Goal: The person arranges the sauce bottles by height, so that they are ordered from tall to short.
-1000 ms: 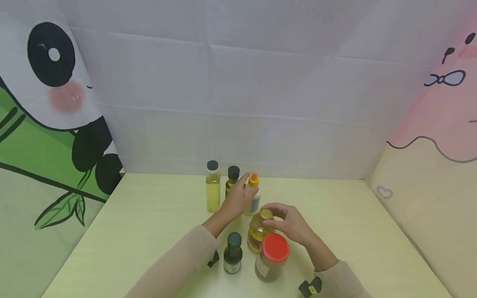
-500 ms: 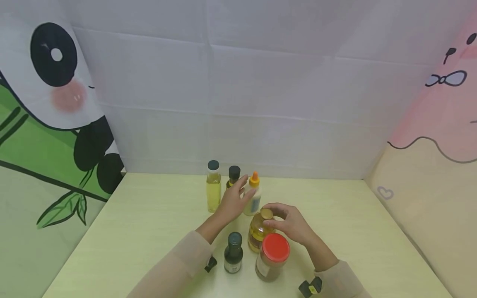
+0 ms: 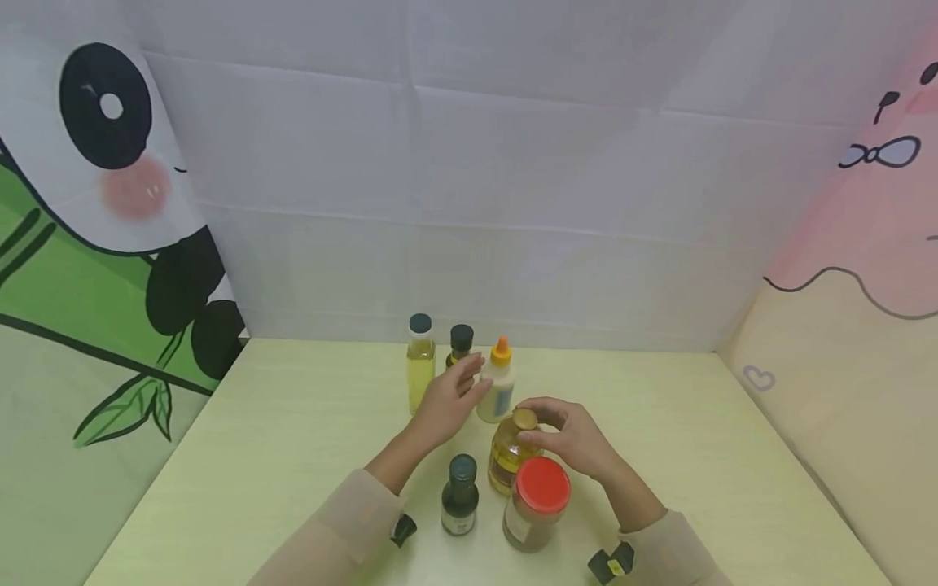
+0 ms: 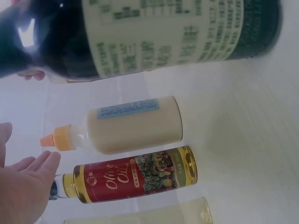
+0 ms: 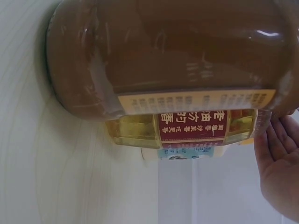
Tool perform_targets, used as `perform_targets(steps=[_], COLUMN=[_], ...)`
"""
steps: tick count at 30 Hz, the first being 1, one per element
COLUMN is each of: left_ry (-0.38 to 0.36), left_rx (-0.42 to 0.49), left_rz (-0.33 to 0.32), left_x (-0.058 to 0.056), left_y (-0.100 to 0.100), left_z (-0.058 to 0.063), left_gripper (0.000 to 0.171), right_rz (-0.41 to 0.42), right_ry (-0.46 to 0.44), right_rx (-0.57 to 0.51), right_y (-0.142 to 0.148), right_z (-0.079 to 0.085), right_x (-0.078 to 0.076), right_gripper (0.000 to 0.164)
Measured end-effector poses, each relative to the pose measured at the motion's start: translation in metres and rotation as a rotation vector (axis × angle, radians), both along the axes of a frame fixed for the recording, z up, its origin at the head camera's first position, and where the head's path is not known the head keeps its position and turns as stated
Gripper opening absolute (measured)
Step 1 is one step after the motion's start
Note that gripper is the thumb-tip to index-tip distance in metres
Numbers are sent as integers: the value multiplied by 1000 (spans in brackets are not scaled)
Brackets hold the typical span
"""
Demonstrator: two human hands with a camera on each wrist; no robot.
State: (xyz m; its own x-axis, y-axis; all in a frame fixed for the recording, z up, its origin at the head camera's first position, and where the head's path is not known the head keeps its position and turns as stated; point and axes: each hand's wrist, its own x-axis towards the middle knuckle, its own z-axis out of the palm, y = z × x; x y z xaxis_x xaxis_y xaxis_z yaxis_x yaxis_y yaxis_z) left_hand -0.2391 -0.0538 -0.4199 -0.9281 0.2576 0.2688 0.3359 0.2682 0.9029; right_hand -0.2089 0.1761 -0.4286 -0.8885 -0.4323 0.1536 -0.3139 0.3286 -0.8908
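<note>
My right hand [image 3: 572, 439] grips the neck of a squat oil bottle [image 3: 504, 472], thumb and fingers around its gold cap; the bottle stands upright on the table. The right wrist view has that hand [image 5: 280, 170] at the top of the oil bottle [image 5: 191, 128], partly hidden behind a jar of brown paste [image 5: 163, 46]. My left hand [image 3: 443, 407] holds nothing, its fingers extended in front of a dark-capped olive oil bottle [image 4: 135, 175] and beside a squeeze bottle [image 3: 497, 395] with an orange nozzle. A clear bottle of yellow oil [image 3: 420, 370] stands at the left.
Nearest me stand a dark sauce bottle [image 3: 458, 505] and the red-lidded jar [image 3: 538, 505], between my forearms. The pale table [image 3: 308, 423] meets a white cloth backdrop [image 3: 476, 268], with printed cloth walls on both sides.
My left hand has drawn back toward me and slightly left, away from the squeeze bottle's nozzle. The right hand has stayed on the squat oil bottle.
</note>
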Motion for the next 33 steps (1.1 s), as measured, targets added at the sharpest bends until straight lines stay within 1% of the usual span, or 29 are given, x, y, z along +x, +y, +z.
perform_targets(steps=[3, 10, 13, 15, 20, 22, 27, 33], left_ry=[-2, -62, -70, -73, -87, -91, -90, -97], left_rx=[2, -20, -33, -34, -31, -34, -29, -3], left_rz=[-1, -16, -31, -39, -54, -66, -133, -252], left_x=[3, 12, 17, 20, 28, 31, 38, 45], left_y=[-2, -9, -13, -15, -19, -21, -29, -38], left_z=[1, 2, 2, 3, 3, 2, 3, 3], left_gripper=[52, 48, 48, 46, 41, 40, 38, 40], right_rz=[-4, -9, -14, -17, -15, -10, -12, -13], right_ry=[-2, -22, -33, -35, -41, -35, -43, -48], right_rx=[2, -7, -4, 0, 5, 2, -6, -9], right_y=[0, -1, -2, -3, -9, -10, -11, -10], right_z=[1, 0, 2, 8, 29, 32, 34, 32], right_x=[0, 0, 0, 4, 15, 18, 20, 19], right_gripper=[38, 37, 36, 35, 33, 32, 33, 33])
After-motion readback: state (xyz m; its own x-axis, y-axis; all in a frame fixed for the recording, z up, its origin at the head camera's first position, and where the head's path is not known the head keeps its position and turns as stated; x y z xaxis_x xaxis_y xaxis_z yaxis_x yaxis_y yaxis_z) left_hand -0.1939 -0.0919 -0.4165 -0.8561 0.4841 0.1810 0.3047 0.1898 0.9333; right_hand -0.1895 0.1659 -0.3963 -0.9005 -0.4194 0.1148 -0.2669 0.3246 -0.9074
